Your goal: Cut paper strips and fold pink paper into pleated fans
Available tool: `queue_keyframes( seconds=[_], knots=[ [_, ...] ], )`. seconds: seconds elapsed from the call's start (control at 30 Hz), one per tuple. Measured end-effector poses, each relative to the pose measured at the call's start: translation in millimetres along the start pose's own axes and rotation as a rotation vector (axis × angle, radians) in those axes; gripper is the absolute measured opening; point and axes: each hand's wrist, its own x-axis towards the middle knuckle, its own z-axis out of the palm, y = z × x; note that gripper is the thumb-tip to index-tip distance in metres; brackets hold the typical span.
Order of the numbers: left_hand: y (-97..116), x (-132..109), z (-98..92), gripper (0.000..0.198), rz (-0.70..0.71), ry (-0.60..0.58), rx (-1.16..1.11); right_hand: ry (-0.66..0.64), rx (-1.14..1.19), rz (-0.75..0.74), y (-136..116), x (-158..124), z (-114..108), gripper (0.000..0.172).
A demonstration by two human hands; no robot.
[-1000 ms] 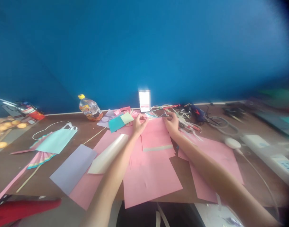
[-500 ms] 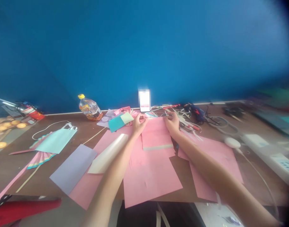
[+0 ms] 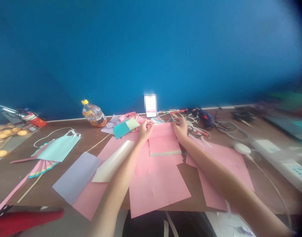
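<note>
Both hands are out at the far edge of the folded pink sheet (image 3: 163, 142). My left hand (image 3: 146, 129) pinches its far left corner between thumb and fingertips. My right hand (image 3: 180, 127) is curled down over the far right corner, and I judge it closed on the paper, though the blur hides the fingertips. The sheet lies flat on the table (image 3: 89, 136), stacked on larger pink sheets (image 3: 157, 189), with a pale strip along its near edge.

Paper on paper slides easily, I think, so if one hand pulls harder than the other, the edge could skew and crease crooked. The thin corner could also tear. Just past my right knuckles lie tangled cables (image 3: 227, 126) and a glue gun (image 3: 205, 118), close enough to snag. Beside my left forearm a curled cream sheet (image 3: 113, 161) could be nudged onto the lilac sheet (image 3: 76, 176). A teal card (image 3: 120, 129) sits near my left hand, and a bottle (image 3: 93, 114) and a phone (image 3: 150, 104) stand by the wall.
</note>
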Motion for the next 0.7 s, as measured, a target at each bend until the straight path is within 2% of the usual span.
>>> queue_keyframes(
  seconds=[0.17, 0.7],
  knots=[
    [0.6, -1.3, -1.0, 0.019, 0.043, -0.042, 0.01, 0.002, -0.017, -0.023, 4.3, -0.9, -0.6, 0.031],
    [-0.4, -0.3, -1.1, 0.012, 0.11, -0.042, 0.117, 0.0, -0.027, -0.026, 1.9, -3.4, -1.2, 0.031]
  ],
)
